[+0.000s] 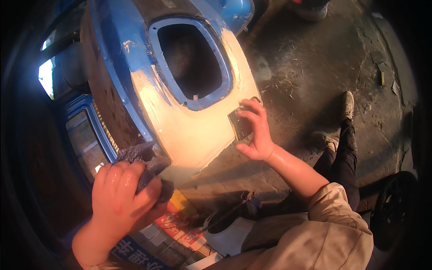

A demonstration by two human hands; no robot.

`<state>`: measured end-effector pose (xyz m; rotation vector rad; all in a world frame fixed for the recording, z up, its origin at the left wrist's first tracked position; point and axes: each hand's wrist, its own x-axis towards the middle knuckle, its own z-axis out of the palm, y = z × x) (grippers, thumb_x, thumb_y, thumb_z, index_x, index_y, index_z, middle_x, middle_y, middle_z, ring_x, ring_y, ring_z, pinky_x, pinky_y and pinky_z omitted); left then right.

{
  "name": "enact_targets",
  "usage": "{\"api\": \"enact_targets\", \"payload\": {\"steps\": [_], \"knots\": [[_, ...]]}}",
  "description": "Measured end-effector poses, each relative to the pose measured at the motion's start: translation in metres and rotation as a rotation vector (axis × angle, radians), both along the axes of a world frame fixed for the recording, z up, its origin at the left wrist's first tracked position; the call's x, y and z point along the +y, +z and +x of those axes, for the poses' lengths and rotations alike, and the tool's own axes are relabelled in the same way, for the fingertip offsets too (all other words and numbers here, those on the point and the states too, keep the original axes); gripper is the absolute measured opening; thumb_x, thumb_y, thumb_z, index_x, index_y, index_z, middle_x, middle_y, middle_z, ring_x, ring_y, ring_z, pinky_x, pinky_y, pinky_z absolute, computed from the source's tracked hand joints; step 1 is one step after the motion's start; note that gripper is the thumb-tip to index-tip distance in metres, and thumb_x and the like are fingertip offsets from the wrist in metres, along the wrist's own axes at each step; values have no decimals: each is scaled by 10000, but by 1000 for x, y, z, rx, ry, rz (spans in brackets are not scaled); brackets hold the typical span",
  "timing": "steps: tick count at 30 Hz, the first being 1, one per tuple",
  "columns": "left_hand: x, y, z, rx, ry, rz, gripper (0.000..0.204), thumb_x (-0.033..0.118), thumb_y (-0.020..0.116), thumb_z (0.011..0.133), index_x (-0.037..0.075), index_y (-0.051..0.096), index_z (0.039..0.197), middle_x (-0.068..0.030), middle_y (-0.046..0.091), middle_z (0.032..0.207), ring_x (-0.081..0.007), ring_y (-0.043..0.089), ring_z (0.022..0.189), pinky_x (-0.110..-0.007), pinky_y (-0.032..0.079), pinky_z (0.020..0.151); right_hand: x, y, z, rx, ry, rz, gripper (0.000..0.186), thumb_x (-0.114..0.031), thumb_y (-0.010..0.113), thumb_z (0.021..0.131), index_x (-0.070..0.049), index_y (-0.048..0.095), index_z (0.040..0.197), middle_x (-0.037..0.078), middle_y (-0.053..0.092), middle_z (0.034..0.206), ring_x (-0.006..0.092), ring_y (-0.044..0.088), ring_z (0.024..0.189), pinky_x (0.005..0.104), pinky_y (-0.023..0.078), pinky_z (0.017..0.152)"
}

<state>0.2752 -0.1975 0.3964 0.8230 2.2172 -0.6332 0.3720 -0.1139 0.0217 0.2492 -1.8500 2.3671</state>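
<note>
In front of me is a blue vehicle body panel [119, 27], its nearer end covered with a smooth cream-coloured layer of filler [186, 139]. An oval opening with a blue rim [227, 76] is set in it. My right hand [258, 132] grips a dark, flat sanding block [241, 126] at the right edge of the filler, fingers over its top and thumb below. At the panel's lower left corner, my left hand [119, 193] is closed around a crumpled dark grey-purple rag [155, 164]. The left palm is hidden from view.
A blue-framed vehicle window [85, 135] lies to the left. Under the panel are a yellow object [184, 202] and a white basin-like item [231, 236]. A black wheel [393, 202] stands at lower right. A person's legs [346, 153] reach across the stained floor.
</note>
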Motion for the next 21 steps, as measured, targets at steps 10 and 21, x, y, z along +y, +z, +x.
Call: {"api": "enact_targets", "payload": {"steps": [10, 21], "knots": [[6, 8, 10, 13, 50, -143, 279, 354, 803, 672, 206, 693, 882, -87, 573, 1123, -287, 572, 1005, -492, 471, 826, -19, 1, 3, 11, -74, 45, 440, -237, 677, 829, -52, 597, 1220, 207, 540, 1261, 388, 522, 1188, 572, 327, 1139], [9, -4, -1, 6, 111, -31, 416, 194, 842, 522, 124, 675, 897, -123, 593, 995, -333, 583, 851, -444, 461, 719, -16, 1, -3, -38, -5, 45, 359, -158, 665, 866, -35, 560, 1186, 214, 494, 1225, 340, 494, 1126, 474, 408, 999]]}}
